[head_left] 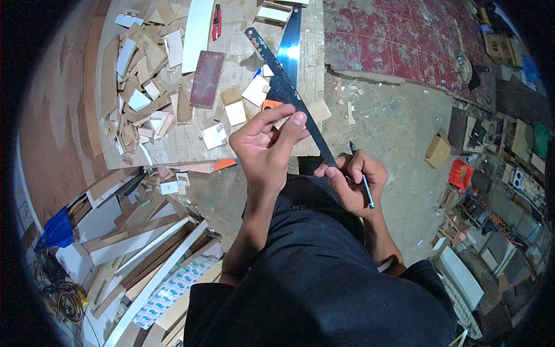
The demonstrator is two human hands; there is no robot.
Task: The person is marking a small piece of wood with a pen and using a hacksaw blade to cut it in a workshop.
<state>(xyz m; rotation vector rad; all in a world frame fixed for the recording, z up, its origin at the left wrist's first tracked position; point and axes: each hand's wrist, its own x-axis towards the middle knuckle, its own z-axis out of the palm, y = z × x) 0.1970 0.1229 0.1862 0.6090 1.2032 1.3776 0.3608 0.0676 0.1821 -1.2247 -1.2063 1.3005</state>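
Observation:
A long, narrow, dark flat strip (280, 72) runs slantwise above the table's near edge, with pale and orange spots toward its far end. The thumb and fingers of my left hand (263, 144) pinch it near the middle. My right hand (361, 179) grips its near end, and a slim pen (367, 191), light blue with a dark tip, is tucked between the same hand's fingers. Beneath the strip lies a hand saw (292, 49) with a shiny blade; an orange part (271, 105) shows beside my left fingers.
The wooden table (173, 151) bears a heap of wood offcuts (139, 69), a brown block (207, 79), small white-faced pieces (235, 113) and a red utility knife (217, 23). Boards (156, 254) lean at lower left. A red crate (460, 173) and clutter line the right side.

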